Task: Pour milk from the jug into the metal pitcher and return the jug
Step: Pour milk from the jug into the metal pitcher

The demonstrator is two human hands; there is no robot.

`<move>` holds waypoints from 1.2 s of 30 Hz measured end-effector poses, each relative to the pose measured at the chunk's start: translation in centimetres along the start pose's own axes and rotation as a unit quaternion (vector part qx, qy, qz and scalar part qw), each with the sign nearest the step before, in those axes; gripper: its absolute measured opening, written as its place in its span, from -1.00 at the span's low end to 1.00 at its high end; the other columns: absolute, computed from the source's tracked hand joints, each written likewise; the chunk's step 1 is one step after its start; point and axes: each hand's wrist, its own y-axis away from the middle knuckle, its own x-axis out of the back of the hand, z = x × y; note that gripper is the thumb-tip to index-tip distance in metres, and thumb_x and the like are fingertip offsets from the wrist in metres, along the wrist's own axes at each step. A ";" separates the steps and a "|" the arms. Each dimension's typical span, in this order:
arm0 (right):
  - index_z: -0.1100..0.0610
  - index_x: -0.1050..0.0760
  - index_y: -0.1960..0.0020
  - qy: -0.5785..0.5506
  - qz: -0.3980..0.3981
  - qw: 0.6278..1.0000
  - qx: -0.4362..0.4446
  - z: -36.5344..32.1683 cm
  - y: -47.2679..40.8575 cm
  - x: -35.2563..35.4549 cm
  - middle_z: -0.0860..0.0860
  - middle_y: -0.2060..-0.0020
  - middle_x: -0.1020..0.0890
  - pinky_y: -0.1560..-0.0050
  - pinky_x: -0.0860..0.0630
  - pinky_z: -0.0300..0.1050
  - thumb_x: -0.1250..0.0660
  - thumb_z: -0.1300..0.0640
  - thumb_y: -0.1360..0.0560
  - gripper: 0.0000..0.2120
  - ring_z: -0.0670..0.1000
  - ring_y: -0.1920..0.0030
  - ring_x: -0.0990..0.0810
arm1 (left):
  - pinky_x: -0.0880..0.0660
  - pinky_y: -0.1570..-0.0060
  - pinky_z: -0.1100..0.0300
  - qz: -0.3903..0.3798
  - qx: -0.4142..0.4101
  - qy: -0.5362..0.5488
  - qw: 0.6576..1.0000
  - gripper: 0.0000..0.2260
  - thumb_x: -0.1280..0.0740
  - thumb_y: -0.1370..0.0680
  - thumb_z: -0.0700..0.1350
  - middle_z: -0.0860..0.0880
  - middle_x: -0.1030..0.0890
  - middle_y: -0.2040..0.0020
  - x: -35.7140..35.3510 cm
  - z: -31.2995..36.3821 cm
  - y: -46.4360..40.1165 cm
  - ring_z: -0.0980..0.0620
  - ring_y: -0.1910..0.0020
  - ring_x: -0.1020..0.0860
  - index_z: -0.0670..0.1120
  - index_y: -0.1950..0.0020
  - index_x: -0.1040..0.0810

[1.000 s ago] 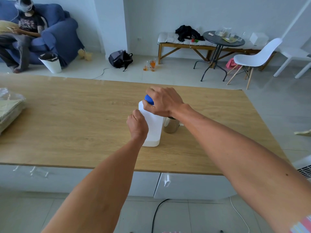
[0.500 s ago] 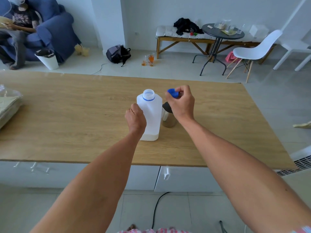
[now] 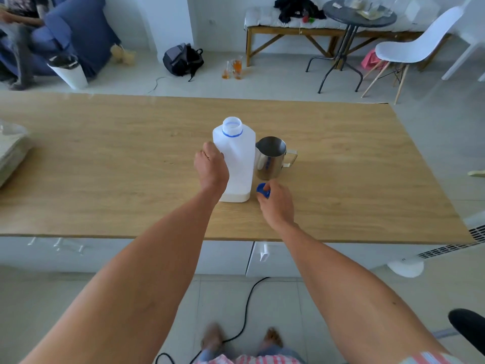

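A white plastic milk jug (image 3: 240, 158) stands upright on the wooden table (image 3: 105, 166), its mouth uncapped and ringed in blue. A thin layer of milk shows at its bottom. My left hand (image 3: 211, 168) grips the jug's left side. Just right of the jug stands the metal pitcher (image 3: 271, 157), empty-looking, its handle pointing right. My right hand (image 3: 277, 203) holds the blue cap (image 3: 263, 190) low at the table surface, in front of the pitcher and beside the jug's base.
A stack of flat packs in clear plastic (image 3: 11, 151) lies at the table's left edge. Beyond the table are a backpack (image 3: 182, 59), a white bin (image 3: 69, 70), a round black table (image 3: 358, 15), a white chair (image 3: 414, 48) and a seated person at the far left.
My right hand unscrewed the blue cap, lifted it off the jug, and carried it down to the table in front of the pitcher. My left hand kept its hold on the jug.
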 end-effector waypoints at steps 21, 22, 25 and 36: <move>0.14 -0.46 -0.18 -0.078 -0.010 0.991 -0.107 -2.5 -11.2 7.3 0.09 -0.21 -0.51 -0.07 -0.55 0.07 0.00 0.08 -0.58 -0.66 0.19 -0.12 -0.62 | -0.17 0.47 0.18 -0.010 -0.002 0.023 1.000 -0.77 -0.05 -0.52 -0.08 -0.04 -0.22 0.38 0.0 -0.4 -0.6 -0.03 0.31 -0.18 -0.03 0.34 -0.12; 0.19 -0.48 -0.14 -0.079 -0.051 0.988 -0.124 -2.1 -11.8 7.4 0.13 -0.17 -0.57 0.01 -0.61 0.09 0.00 0.10 -0.54 -0.65 0.23 -0.08 -0.67 | -0.17 0.47 0.18 -0.011 -0.004 0.022 1.000 -0.77 -0.05 -0.51 -0.08 -0.03 -0.22 0.39 0.0 -0.5 -0.6 -0.02 0.32 -0.18 -0.03 0.34 -0.12; 0.36 -0.53 -0.09 -0.075 -0.133 0.979 -0.138 -1.5 -11.9 7.4 0.22 -0.03 -0.66 0.10 -0.65 0.15 -0.07 0.27 -0.52 -0.68 0.29 0.05 -0.73 | -0.17 0.48 0.20 -0.013 -0.006 0.019 1.000 -0.78 -0.05 -0.48 -0.06 -0.07 -0.23 0.37 -0.1 -0.5 -0.6 -0.02 0.34 -0.17 -0.04 0.35 -0.12; 0.18 -0.51 0.12 -0.295 -0.186 0.913 -0.212 -2.4 -7.2 6.0 0.06 0.37 -0.49 0.43 -0.35 -0.14 -0.16 0.25 -0.64 -0.78 -0.01 0.48 -0.38 | -0.12 0.44 0.15 -0.041 -0.007 0.007 0.999 -0.75 -0.05 -0.49 -0.07 0.02 -0.22 0.45 0.3 -0.1 -0.2 -0.01 0.37 -0.16 -0.02 0.38 -0.12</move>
